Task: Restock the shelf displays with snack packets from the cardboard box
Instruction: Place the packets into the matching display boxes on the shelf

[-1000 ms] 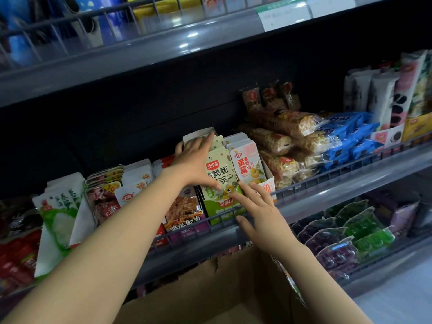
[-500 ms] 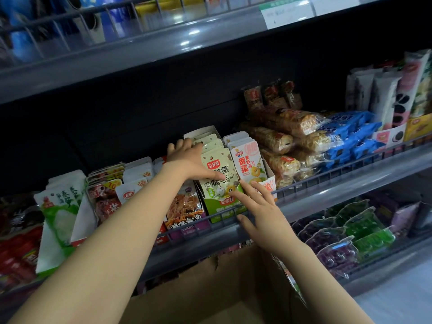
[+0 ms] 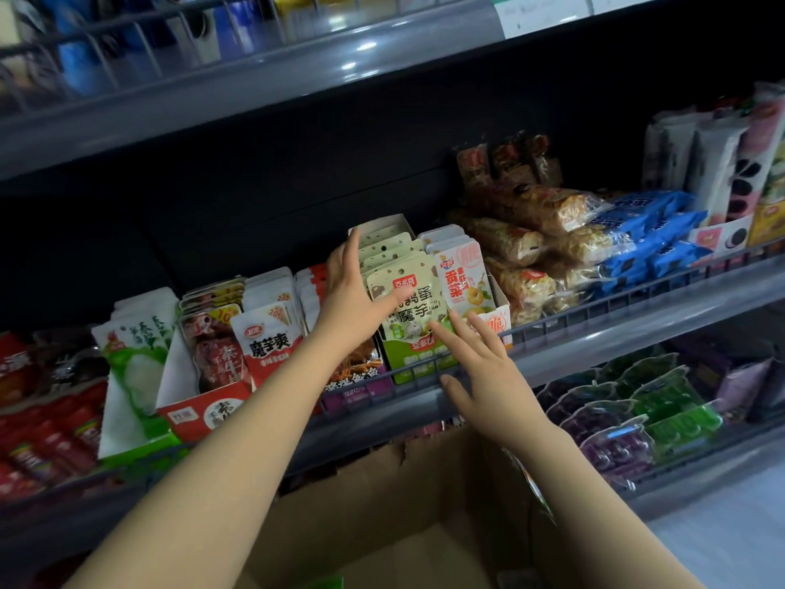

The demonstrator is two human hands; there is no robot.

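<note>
At frame centre, a row of cream-and-green snack packets (image 3: 405, 310) stands upright in a green display carton (image 3: 418, 367); about five show. The left hand (image 3: 354, 291), fingers straight, presses its left side. The right hand (image 3: 475, 359), fingers spread, touches the front packet. One cardboard box (image 3: 382, 516) sits at the bottom.

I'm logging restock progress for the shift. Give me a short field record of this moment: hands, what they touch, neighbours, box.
left hand: open, fingers straight, resting against the left side and front of the green and cream packets
right hand: open, fingertips on the lower front of the same packets
display tray: green tray behind the shelf rail
right neighbour: orange and white packets
cardboard box: below the shelf, open
</note>
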